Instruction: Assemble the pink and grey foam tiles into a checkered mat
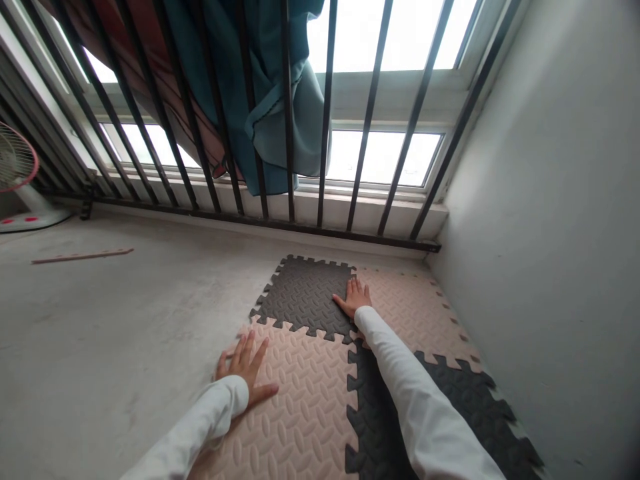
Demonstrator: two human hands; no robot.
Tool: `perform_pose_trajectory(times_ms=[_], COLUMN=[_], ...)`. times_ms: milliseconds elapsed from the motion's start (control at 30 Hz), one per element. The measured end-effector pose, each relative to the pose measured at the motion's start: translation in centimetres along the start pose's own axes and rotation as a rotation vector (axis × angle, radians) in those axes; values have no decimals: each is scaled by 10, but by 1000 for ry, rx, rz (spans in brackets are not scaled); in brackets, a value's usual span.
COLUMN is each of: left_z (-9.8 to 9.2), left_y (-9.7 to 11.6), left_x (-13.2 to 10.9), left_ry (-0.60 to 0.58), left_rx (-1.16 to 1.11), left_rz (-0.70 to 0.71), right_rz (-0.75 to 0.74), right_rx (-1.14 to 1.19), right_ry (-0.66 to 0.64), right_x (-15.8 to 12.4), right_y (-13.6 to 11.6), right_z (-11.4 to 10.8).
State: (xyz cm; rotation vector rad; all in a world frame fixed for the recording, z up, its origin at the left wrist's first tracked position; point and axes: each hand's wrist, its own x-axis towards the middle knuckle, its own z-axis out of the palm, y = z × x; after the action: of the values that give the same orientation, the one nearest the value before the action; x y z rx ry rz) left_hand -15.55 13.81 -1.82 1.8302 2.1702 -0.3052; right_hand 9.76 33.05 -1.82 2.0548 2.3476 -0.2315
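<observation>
Several interlocking foam floor mats lie together on the floor. My left hand (245, 370) rests with spread fingers on the left edge of the near pink foam mat (305, 393). Flat over the seam between the far dark grey foam mat (307, 293) and the far pink foam mat (405, 300) is my right hand (354, 297), its fingers stretched out. Partly covered by my right sleeve is a near dark foam mat (460, 393). Toothed edges join along the seams between the tiles. Neither hand grips anything.
A black railing (300, 229) runs before the windows, with blue cloth (280, 100) and reddish cloth behind its bars. A white wall (560, 233) rises at the right. On the concrete floor (125, 333) lies a thin pink strip (83, 256); a fan (30, 213) stands far left.
</observation>
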Motion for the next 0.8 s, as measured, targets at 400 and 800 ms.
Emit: perform_pose_trajectory(times_ms=[400, 800], left_z=[8, 1], left_y=[2, 20], left_x=[6, -5], left_ry=[67, 57], left_rx=[33, 36], left_rz=[-9, -36], right_rz=[-121, -150], right_rx=[81, 312], right_ry=[-59, -170], right_x=[-122, -293], right_y=[-29, -41], right_z=[12, 9])
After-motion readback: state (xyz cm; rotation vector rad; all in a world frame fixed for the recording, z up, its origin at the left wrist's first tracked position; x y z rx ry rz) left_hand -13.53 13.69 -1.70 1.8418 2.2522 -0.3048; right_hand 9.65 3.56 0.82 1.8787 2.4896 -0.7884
